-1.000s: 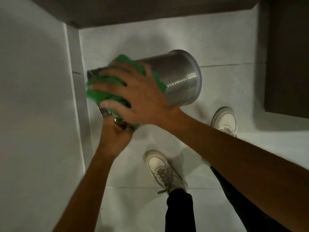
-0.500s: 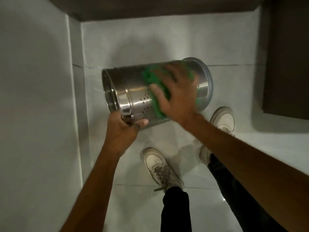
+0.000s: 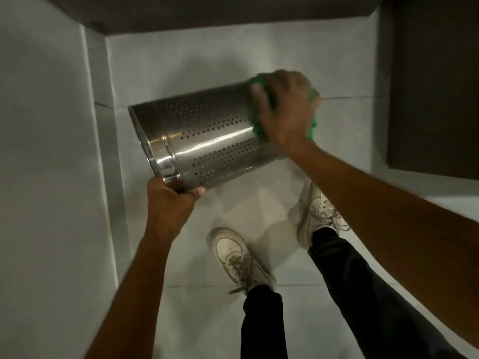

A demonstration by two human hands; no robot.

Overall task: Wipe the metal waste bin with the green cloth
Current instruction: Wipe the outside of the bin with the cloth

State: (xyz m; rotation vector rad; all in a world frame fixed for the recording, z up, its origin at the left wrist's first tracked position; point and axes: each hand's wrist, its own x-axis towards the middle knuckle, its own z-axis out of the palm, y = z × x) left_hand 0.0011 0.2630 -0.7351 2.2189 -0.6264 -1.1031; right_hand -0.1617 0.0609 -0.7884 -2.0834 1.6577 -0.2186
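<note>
The metal waste bin (image 3: 207, 136) is a shiny perforated cylinder held on its side in the air, its smooth band and rim toward the left. My left hand (image 3: 171, 200) grips that rim from below. My right hand (image 3: 287, 110) presses the green cloth (image 3: 259, 130) flat against the bin's right end. Most of the cloth is hidden under my palm; green edges show at the fingers and near the wrist.
A white wall (image 3: 46, 177) runs close along the left, meeting the pale tiled floor (image 3: 207, 320). My two white shoes (image 3: 233, 252) stand on the floor below the bin. A dark panel (image 3: 430, 86) stands at the right and a dark surface across the top.
My right hand has slid the cloth along the bin from its left rim end to the far right end. The perforated side now shows bare. My left hand has kept its grip.
</note>
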